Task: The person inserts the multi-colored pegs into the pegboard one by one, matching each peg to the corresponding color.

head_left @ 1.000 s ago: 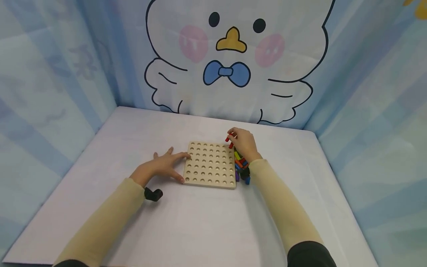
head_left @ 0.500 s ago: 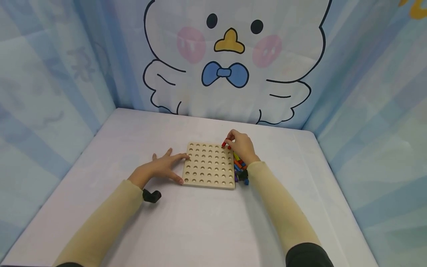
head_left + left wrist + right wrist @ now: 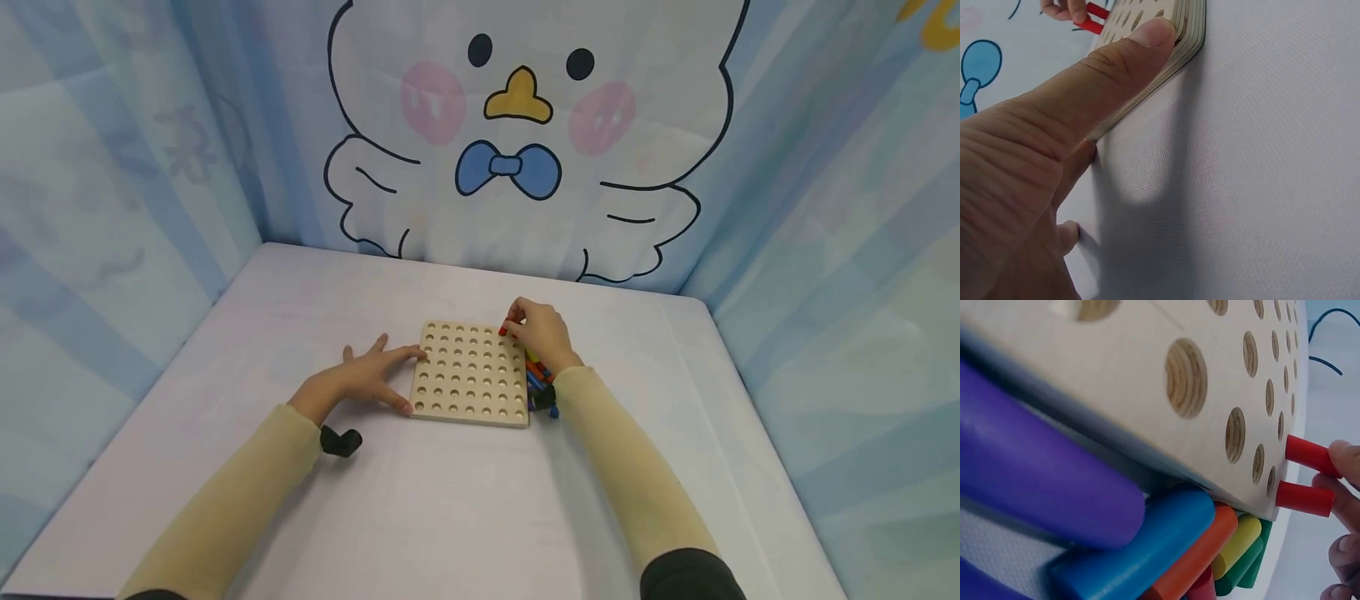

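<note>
Pinching a red peg [image 3: 1312,455] near its top end, the person's right hand [image 3: 543,333] has its grip clamped on that piece above the far row of the wooden pegboard [image 3: 479,372], seemingly one hole in from the far right corner; from where I stand I can't tell how deep it sits. A second red peg [image 3: 1304,499] stands just beside it, apparently in the corner hole. Over on the other side, the left hand [image 3: 367,375] has its grip spread apart, thumb on the near left corner and a finger at the board's left edge. I'd expect the pegs to be light, stiff and hard to break, yet smooth and round enough to slip, so the best hold is high on the side, leaving the lower end free for its hole. The board, its layered wood showing at the edge, looks rigid and fairly light; it could skid on the worktop [image 3: 450,500], so it is best steadied by an edge or corner. The loose coloured pegs [image 3: 1141,547] along its right side would probably roll if nudged. I can read no brand, label or writing on pegs or board; the cartoon backdrop [image 3: 517,233] shows drawing, and a cut-off yellow shape [image 3: 939,42] at upper right might be lettering.
</note>
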`<state>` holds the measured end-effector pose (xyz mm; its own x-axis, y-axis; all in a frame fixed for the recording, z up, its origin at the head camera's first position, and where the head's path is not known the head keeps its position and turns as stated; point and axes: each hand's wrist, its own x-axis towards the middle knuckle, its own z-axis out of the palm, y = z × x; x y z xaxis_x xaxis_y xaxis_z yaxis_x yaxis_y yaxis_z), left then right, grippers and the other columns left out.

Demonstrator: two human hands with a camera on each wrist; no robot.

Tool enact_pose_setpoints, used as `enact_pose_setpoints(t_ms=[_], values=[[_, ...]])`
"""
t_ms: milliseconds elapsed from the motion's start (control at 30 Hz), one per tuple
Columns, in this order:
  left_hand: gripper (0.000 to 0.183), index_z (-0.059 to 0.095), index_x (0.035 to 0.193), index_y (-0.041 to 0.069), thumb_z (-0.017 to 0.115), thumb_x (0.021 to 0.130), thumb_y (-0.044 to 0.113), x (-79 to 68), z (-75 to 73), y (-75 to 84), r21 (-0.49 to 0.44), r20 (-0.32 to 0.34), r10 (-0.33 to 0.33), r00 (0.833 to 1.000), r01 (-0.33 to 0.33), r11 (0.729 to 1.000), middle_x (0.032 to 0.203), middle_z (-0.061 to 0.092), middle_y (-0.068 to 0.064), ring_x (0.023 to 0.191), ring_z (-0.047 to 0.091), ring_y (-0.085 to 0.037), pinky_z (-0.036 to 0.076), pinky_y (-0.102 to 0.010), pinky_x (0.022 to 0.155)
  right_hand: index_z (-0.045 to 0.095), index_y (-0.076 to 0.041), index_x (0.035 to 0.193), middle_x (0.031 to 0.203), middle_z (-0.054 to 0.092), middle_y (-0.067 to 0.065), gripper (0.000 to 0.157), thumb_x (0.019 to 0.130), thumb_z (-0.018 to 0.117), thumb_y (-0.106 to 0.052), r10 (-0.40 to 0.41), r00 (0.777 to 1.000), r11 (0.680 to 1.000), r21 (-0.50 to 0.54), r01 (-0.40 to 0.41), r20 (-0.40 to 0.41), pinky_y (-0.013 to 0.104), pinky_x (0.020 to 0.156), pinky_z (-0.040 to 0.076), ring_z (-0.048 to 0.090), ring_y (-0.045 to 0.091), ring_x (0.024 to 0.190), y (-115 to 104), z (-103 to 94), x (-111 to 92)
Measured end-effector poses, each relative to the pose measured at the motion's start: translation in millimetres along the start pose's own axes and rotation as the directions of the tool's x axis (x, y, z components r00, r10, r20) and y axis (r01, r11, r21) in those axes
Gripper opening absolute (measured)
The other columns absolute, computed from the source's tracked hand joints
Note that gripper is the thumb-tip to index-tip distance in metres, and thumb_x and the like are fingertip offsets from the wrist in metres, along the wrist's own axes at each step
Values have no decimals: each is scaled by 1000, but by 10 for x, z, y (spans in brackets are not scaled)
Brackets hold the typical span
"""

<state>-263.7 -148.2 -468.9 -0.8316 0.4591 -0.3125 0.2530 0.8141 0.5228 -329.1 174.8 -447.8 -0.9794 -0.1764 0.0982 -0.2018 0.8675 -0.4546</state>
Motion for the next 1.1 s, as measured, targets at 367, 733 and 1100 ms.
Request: enact_pose_setpoints(t_ms=[367, 733, 1100], values=[[100, 38, 157, 33, 90, 74, 54, 1, -4, 8, 5, 6, -16, 1000, 16, 1000, 172, 20, -19, 158, -5, -50, -8, -87, 109, 73, -14, 99, 102, 74, 7, 18, 102, 68, -31, -18, 1000, 1000, 21, 18, 7, 42, 85, 55, 63, 24, 84, -43, -35, -32], [100, 38, 157, 35, 90, 74, 55, 25, 20, 7, 6, 4, -12, 1000, 11, 1000, 171, 22, -17, 158, -6, -48, -8, -87, 109, 72, -13, 104, 103, 75, 5, 20, 103, 67, -32, -16, 1000, 999, -30, 16, -2, 42, 89, 57, 64, 24, 90, 38, -149, -84], [100, 38, 157, 33, 90, 75, 54, 12, 4, 7, -6, 8, 6, 1000, -6, 1000, 171, 22, -18, 158, -7, -49, -8, -87, 109, 73, -12, 108, 106, 75, 6, 19, 104, 65, -29, 6, 997, 995, -96, 1, 76, 40, 80, 57, 62, 23, 82, 150, -249, -223]])
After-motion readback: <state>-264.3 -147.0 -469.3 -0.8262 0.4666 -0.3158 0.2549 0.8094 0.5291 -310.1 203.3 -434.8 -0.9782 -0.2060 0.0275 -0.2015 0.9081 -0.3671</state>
